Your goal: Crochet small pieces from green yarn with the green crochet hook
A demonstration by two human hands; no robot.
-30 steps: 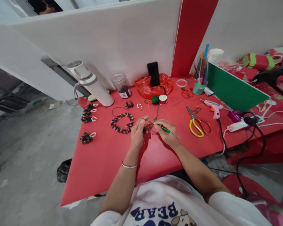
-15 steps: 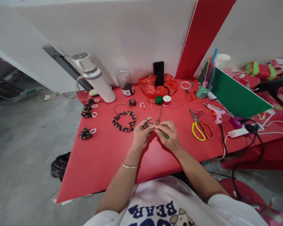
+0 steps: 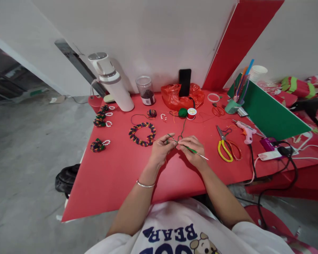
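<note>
Over the red table, my right hand (image 3: 193, 151) is closed on a crochet hook (image 3: 191, 150) with a green grip and a metal shaft. My left hand (image 3: 161, 149) pinches green yarn (image 3: 180, 137), with a strand over its fingers; the small stitches between the fingertips are mostly hidden. That strand runs up to a green yarn ball (image 3: 182, 113) beside a spool of red thread (image 3: 191, 113). Left of my hands lies a multicoloured crocheted ring (image 3: 142, 134).
Yellow-handled scissors (image 3: 224, 146) and a pink glue gun (image 3: 247, 131) lie right, near a power strip (image 3: 271, 154). A white flask (image 3: 118, 90), a jar (image 3: 145, 91) and a phone (image 3: 184, 82) stand behind. Several yarn bundles with white beads (image 3: 97, 145) sit left.
The view has shifted slightly, so the table's things appear a little displaced. The hook has tilted in my right hand, and its metal end shows more clearly.
</note>
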